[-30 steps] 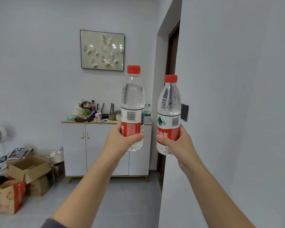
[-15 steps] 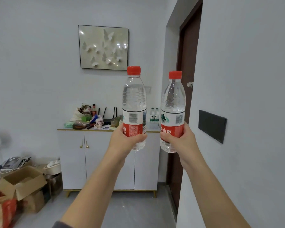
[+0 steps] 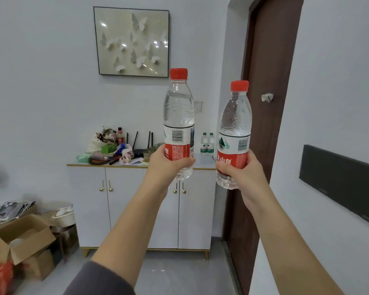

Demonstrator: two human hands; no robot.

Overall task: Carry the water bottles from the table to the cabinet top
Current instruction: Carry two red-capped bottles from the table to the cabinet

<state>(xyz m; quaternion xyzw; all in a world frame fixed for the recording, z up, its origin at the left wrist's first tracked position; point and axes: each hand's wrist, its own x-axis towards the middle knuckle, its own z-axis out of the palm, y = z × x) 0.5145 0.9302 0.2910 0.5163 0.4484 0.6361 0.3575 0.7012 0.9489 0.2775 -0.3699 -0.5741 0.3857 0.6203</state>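
The person is holding both arms out ahead, each of the hands gripping a bottle. The left hand (image 3: 168, 165) is wrapping its fingers round the red label band of a clear plastic water bottle with a red cap (image 3: 178, 111). The right hand (image 3: 242, 174) is curling round the lower label of a second clear red-capped water bottle (image 3: 235, 122). Both bottles are upright in the air, apart from each other.

To my eye this is the carrying step, with the setting-down not yet done. The white gold-trimmed cabinet (image 3: 126, 209) is standing ahead against the wall. Bags and oddments (image 3: 107, 150) are crowding the left end of its top, and two small green-labelled bottles (image 3: 207, 143) are standing at the back right corner. The next move is calling for a closer approach, then lowering both bottles onto the bare patch by the front right edge, clear of that pair.
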